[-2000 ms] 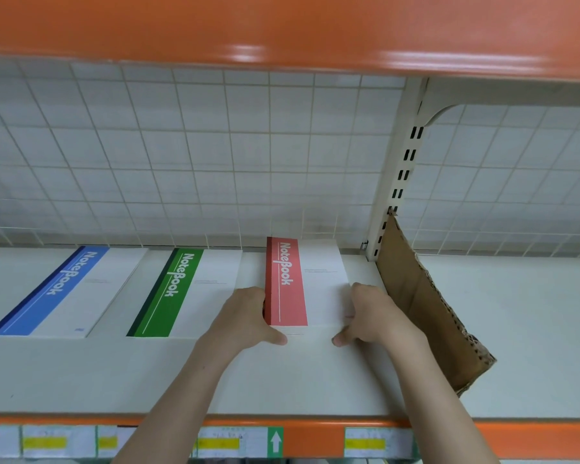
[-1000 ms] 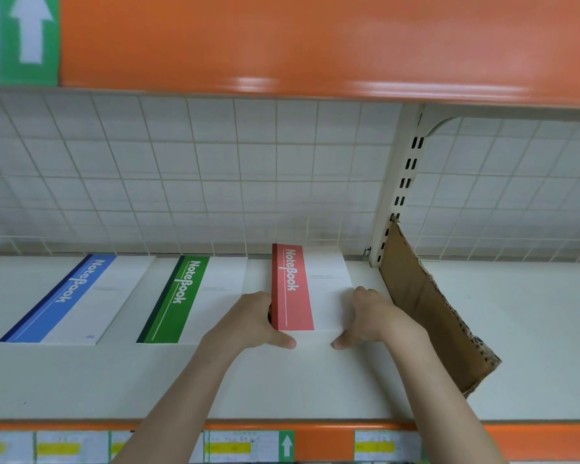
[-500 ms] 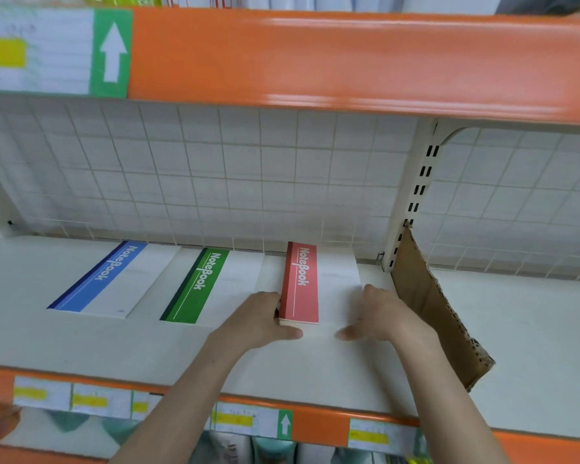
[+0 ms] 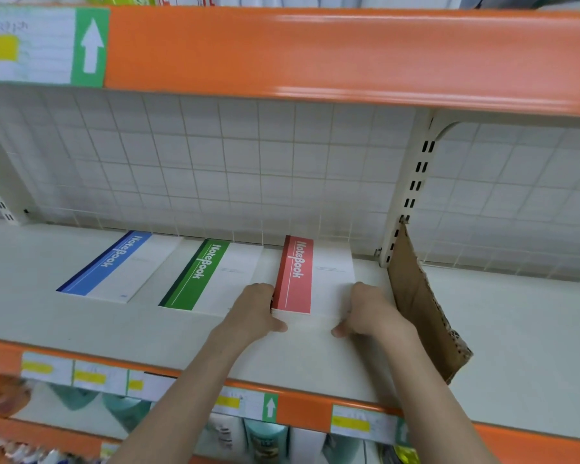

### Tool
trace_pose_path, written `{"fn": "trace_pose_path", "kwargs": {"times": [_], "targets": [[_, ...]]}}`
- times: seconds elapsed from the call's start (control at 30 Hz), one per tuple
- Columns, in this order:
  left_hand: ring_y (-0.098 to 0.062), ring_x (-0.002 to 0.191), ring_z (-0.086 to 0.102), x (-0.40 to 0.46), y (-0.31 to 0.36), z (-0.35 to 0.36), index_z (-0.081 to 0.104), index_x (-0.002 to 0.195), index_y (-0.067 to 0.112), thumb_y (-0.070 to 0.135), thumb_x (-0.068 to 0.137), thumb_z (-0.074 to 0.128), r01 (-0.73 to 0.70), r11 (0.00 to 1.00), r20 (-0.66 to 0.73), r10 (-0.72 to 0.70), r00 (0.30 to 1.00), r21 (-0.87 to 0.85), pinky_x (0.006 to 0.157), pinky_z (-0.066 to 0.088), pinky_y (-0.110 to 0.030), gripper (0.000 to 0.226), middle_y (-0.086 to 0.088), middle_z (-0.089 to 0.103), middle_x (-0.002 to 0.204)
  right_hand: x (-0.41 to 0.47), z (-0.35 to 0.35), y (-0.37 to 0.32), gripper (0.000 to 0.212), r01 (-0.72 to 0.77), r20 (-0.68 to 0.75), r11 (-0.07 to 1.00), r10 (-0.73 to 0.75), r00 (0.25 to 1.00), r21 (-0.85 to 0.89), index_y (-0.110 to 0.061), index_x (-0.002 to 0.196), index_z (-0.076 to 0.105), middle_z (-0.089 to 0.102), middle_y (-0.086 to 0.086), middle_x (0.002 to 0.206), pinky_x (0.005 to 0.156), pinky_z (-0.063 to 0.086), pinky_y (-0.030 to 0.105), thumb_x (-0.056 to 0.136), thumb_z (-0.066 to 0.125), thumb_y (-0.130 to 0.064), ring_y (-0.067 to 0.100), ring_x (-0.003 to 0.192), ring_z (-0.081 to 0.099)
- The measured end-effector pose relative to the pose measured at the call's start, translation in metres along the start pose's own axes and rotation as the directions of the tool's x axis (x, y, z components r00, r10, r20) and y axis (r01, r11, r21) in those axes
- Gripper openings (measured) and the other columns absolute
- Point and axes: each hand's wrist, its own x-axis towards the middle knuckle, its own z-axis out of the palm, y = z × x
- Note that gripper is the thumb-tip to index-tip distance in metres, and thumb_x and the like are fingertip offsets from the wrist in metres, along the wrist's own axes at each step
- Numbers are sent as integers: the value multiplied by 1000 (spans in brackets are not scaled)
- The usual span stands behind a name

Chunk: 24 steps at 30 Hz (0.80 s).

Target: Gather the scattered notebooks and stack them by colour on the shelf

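Note:
Three notebook stacks lie side by side on the white shelf (image 4: pixel 81 323): a blue one (image 4: pixel 121 267) at the left, a green one (image 4: pixel 211 277) in the middle, and a red one (image 4: pixel 310 279) at the right. My left hand (image 4: pixel 253 311) grips the red stack's near left corner, thumb along its front edge. Gripping the near right corner is my right hand (image 4: pixel 370 311), whose thumb also lies along the front. Both hands rest on the shelf surface.
A torn cardboard divider (image 4: pixel 422 306) stands just right of my right hand, against the slotted upright (image 4: pixel 412 189). A wire grid backs the shelf. An orange shelf edge (image 4: pixel 315 51) hangs overhead; another with price labels (image 4: pixel 302 410) runs below my forearms.
The view has pulled back and tilted, showing more of the upper and lower shelves. My hands stay on the red stack's near corners; the stacks have not visibly shifted.

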Motion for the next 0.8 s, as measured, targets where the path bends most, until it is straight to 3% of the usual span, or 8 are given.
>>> {"fn": "trace_pose_path", "kwargs": {"times": [0.27,0.4,0.53,0.63,0.7,0.8], "targets": [[-24,92,65,5,2,-1,63,103,5,14,69,83,25,999,-16,-25,1000,43,81,51,-29,41,-10,68,104,5,4,-1,58,1,-4,1000,-1,1000,-30,-4,113,54,59,10,116,73,40,24,69,84,-28,24,109,57],[-18,81,61,6,1,-3,62,98,6,15,67,85,18,999,-6,-18,1000,45,69,45,-22,39,-8,68,99,6,4,0,59,-1,15,999,2,1000,-45,-3,114,53,58,10,118,75,41,24,70,83,-30,24,111,55],[-14,80,59,6,-3,-5,61,106,10,21,68,85,20,1000,42,-20,999,20,68,45,-19,46,-5,67,104,3,1,0,86,-17,27,999,16,999,33,-2,131,39,49,9,128,80,40,24,69,81,-45,23,118,50],[-17,94,61,3,-4,-9,55,119,11,40,71,80,19,998,82,-23,996,55,81,51,-27,62,-4,64,110,-2,-1,-2,110,35,-48,992,-29,998,121,-2,144,20,39,12,136,92,40,29,69,74,-59,27,125,43],[-18,102,59,-3,-3,-13,49,128,11,52,75,72,28,996,67,-33,997,86,84,48,-28,71,-6,61,117,-7,-2,-6,104,114,-131,983,-94,987,147,-6,145,21,39,13,136,97,41,36,72,69,-63,30,125,41],[-22,115,54,-18,-4,-19,40,139,12,62,83,55,83,991,-30,-80,996,107,93,46,-35,77,-8,54,129,-15,0,-19,78,254,-240,962,-225,944,99,-11,140,34,43,11,135,96,40,36,82,60,-58,29,124,41]]}}
